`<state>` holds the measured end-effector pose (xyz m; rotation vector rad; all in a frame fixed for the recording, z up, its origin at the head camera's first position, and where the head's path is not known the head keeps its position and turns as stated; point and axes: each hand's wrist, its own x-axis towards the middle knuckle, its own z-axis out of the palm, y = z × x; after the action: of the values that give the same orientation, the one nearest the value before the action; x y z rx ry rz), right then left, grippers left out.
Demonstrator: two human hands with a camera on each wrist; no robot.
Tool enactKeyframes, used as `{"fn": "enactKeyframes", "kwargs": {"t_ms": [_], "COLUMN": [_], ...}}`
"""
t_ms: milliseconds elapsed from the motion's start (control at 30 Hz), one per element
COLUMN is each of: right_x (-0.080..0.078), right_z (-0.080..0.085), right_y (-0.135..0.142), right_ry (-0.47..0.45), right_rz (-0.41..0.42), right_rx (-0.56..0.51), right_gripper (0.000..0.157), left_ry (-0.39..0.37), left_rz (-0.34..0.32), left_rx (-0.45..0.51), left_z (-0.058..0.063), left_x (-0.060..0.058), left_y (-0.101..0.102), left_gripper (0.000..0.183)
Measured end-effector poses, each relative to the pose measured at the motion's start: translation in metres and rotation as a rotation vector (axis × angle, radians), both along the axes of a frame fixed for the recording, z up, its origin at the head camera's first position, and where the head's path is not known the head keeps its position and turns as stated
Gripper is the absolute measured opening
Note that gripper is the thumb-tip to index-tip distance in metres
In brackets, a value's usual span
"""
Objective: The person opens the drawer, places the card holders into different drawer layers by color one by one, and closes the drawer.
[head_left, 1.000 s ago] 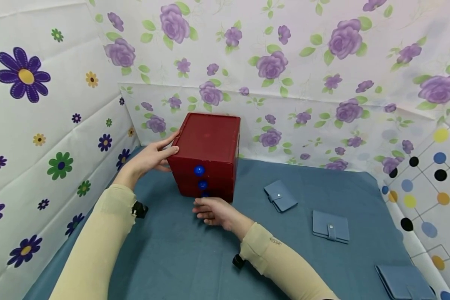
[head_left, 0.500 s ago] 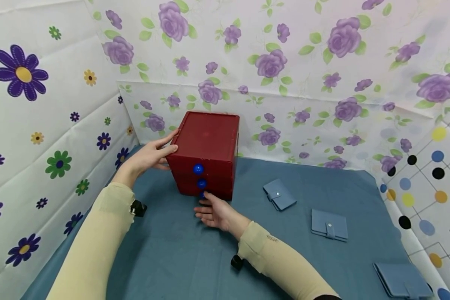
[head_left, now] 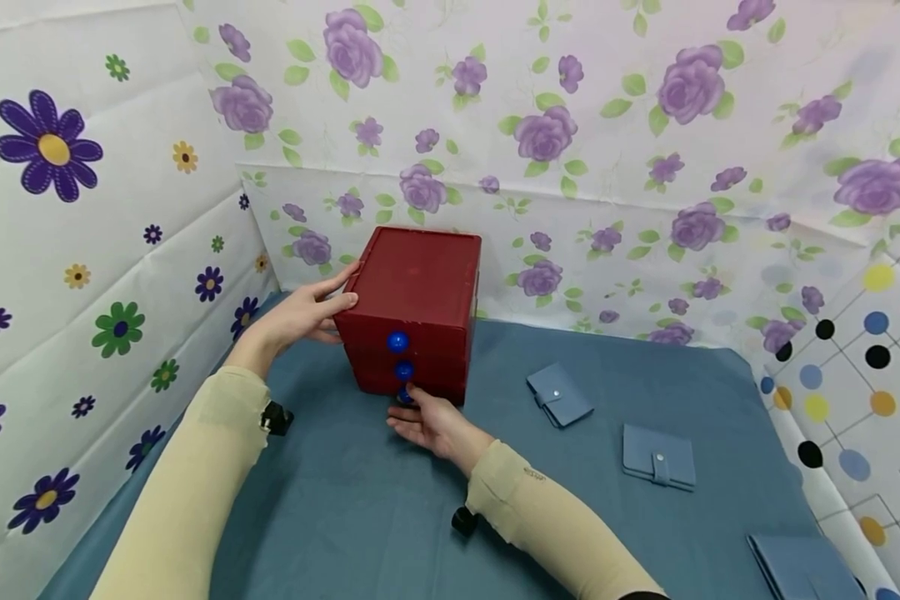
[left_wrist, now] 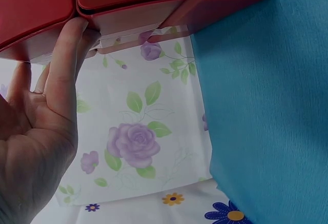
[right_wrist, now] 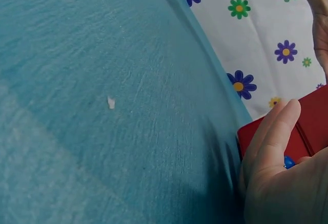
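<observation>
A dark red drawer box (head_left: pixel 420 275) stands on the cloth, with blue round knobs down its front. My left hand (head_left: pixel 300 317) rests on its left side, thumb on the top near the front corner. In the left wrist view, the fingers (left_wrist: pixel 64 75) of that hand are nearly straight against the red side. My right hand (head_left: pixel 438 425) pinches the lowest blue knob (head_left: pixel 405 394), thumb on its right and fingers beneath. The right wrist view shows part of the knob (right_wrist: pixel 289 161) between those fingers (right_wrist: pixel 277 137) and the palm.
Three blue-grey snap wallets lie to the right: one near the box (head_left: pixel 560 394), one further right (head_left: pixel 658 456), and one at the front right (head_left: pixel 802 567). Blue cloth (head_left: pixel 330 500) covers the table. Flower-print sheets (head_left: pixel 592 167) stand behind and to the left.
My right hand has come up from just below the lowest knob and its thumb and fingers have closed on that knob. The left hand has stayed on the box.
</observation>
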<state>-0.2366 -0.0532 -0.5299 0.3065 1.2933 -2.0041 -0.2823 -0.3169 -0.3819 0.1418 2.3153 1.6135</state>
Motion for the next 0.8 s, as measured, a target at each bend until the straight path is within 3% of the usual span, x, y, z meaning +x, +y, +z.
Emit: {"fn": "enactKeyframes", "kwargs": {"t_ms": [800], "right_x": [0.0049], "right_z": [0.0], "right_y": [0.0015], "right_ry": [0.046], "right_rz": [0.026], "right_rx": [0.008], "right_gripper": [0.05], "left_ry": [0.016], "left_rz": [-0.01], "left_rx": [-0.005], "left_z": [-0.0013], "left_x": [0.0006], "left_y": [-0.0023], "left_gripper": [0.072]}}
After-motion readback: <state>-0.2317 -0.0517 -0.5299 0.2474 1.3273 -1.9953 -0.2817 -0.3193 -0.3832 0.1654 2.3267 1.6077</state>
